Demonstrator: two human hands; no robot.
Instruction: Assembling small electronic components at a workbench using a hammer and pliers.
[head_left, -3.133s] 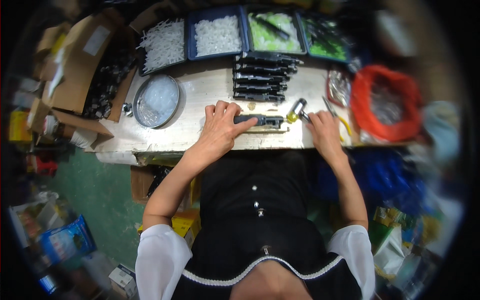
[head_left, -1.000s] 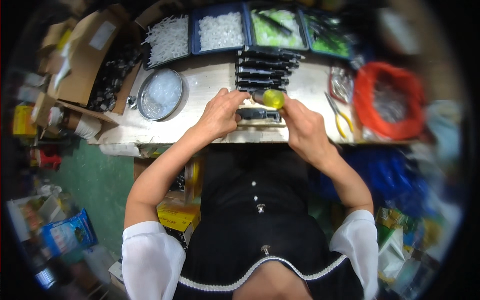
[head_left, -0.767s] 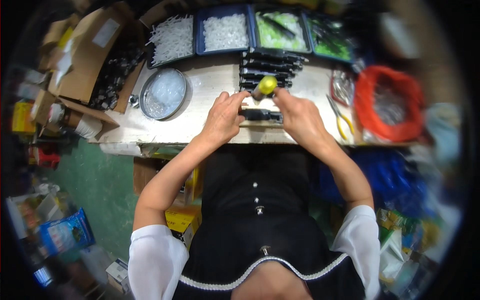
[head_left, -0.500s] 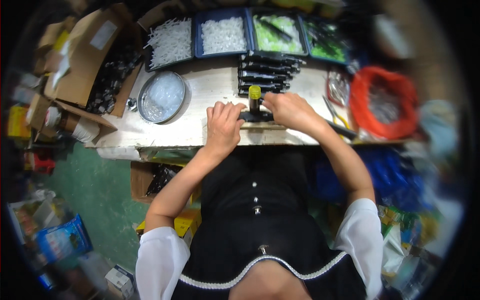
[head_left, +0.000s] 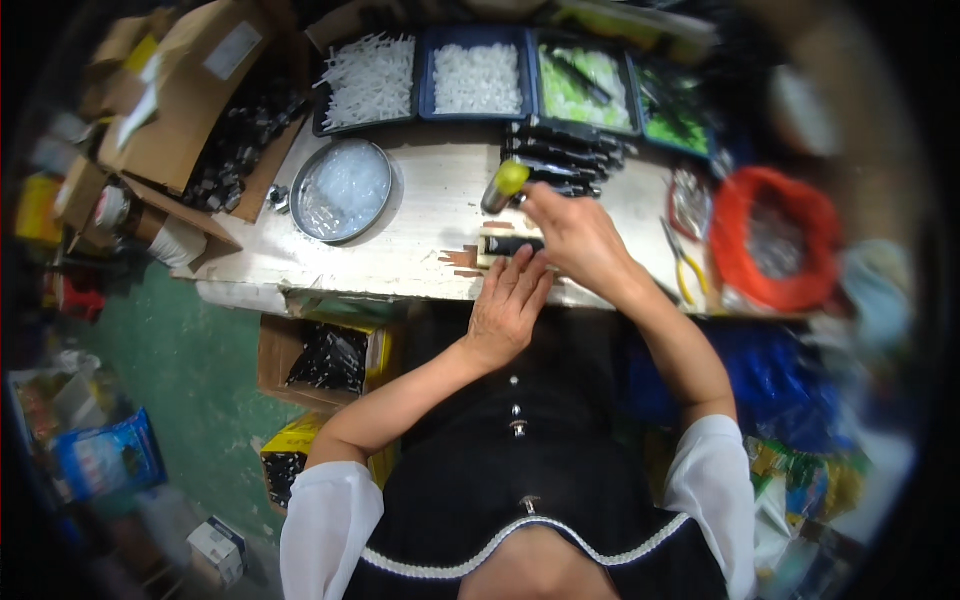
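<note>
The left hand [head_left: 508,300] is laid flat, fingers out, on the near edge of the bench [head_left: 420,230], touching a small black part [head_left: 512,244]. Just past it, a yellow-topped tool [head_left: 503,185] is gripped in the right hand [head_left: 575,238]. Farther back, a round metal dish [head_left: 342,190] and blue trays [head_left: 478,72] are seen.

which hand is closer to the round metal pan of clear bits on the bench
Left. The left hand lies flat at the bench edge, to the right of the round metal pan; the right hand, gripping a yellow-handled tool, is farther right.
</note>
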